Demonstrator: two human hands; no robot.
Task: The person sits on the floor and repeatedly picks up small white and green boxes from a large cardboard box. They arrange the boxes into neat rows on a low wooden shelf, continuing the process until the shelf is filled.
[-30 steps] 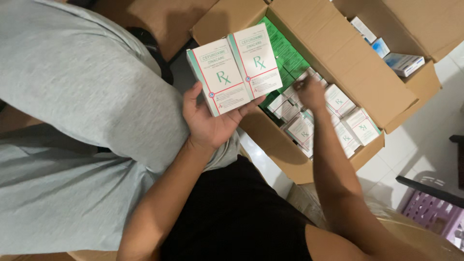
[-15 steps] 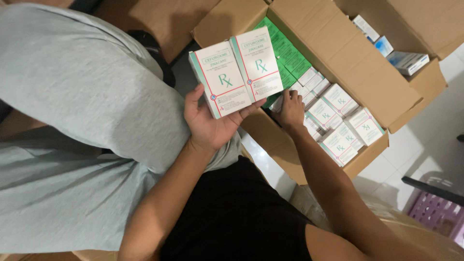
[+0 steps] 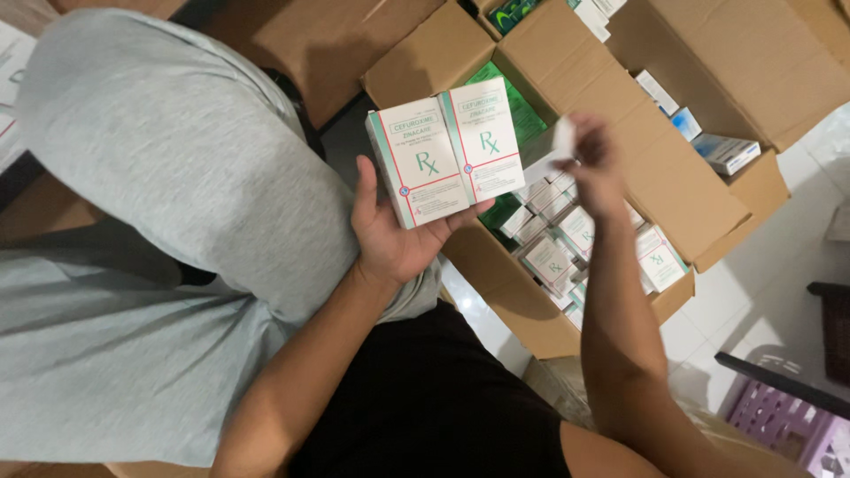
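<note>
White tiled floor (image 3: 801,190), brown open cardboard carton (image 3: 673,177) on it, and I'm looking down over a grey-clad knee. My left hand (image 3: 394,239) has its fingers curled under two white-and-green medicine boxes (image 3: 447,150), held side by side above the carton's edge with the thumb pressing their left side. My right hand (image 3: 591,168) is lifted over the carton, fingertips pinched on a small white box (image 3: 563,137), blurred. My worry: the pair rests loosely on one palm, so adding a third could tip one into the packed rows (image 3: 575,243) below.
</note>
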